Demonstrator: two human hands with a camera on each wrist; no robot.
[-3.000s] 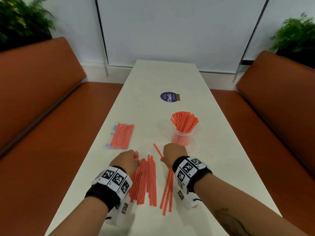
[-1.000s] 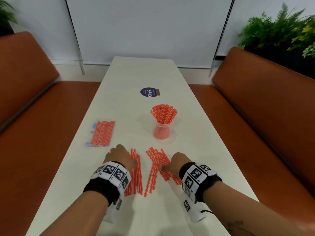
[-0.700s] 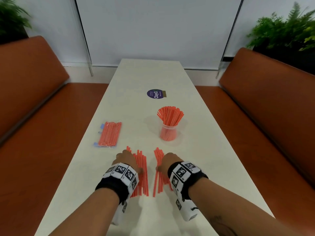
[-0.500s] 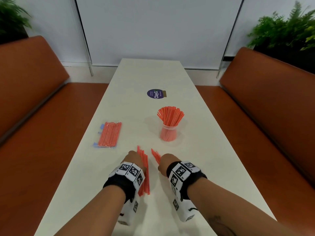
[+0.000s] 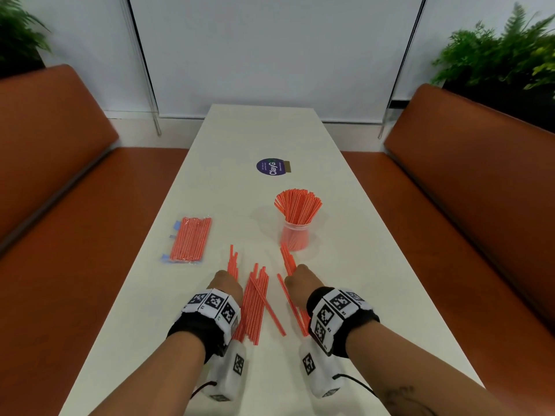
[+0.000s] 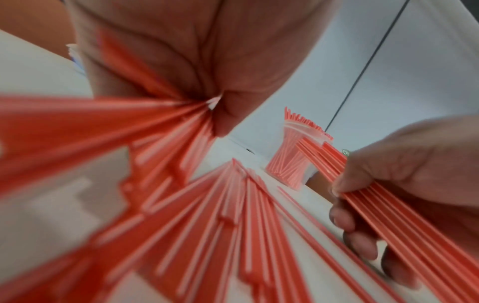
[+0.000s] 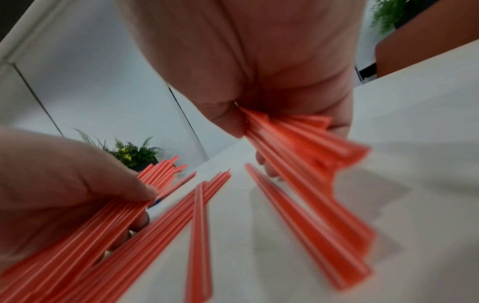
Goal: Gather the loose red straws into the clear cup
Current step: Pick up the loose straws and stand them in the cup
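A clear cup (image 5: 295, 237) full of upright red straws stands on the white table (image 5: 360, 265), right of centre. Several loose red straws (image 5: 255, 298) lie on the table between my hands. My left hand (image 5: 225, 285) grips a bunch of red straws (image 6: 160, 114), whose tips stick out past the knuckles. My right hand (image 5: 297, 280) grips another bunch of red straws (image 7: 293, 141), angled toward the cup (image 6: 290, 164). Each wrist view also shows the other hand, its fingers curled round its bunch.
A sealed clear pack of red straws (image 5: 190, 243) lies near the table's left edge. A round purple sticker (image 5: 271, 166) sits farther up the table. Orange benches (image 5: 480, 220) run along both sides, with plants (image 5: 504, 55) behind.
Both hands have moved apart and each has lifted its own bunch. Several straws now lie spread on the table between them.
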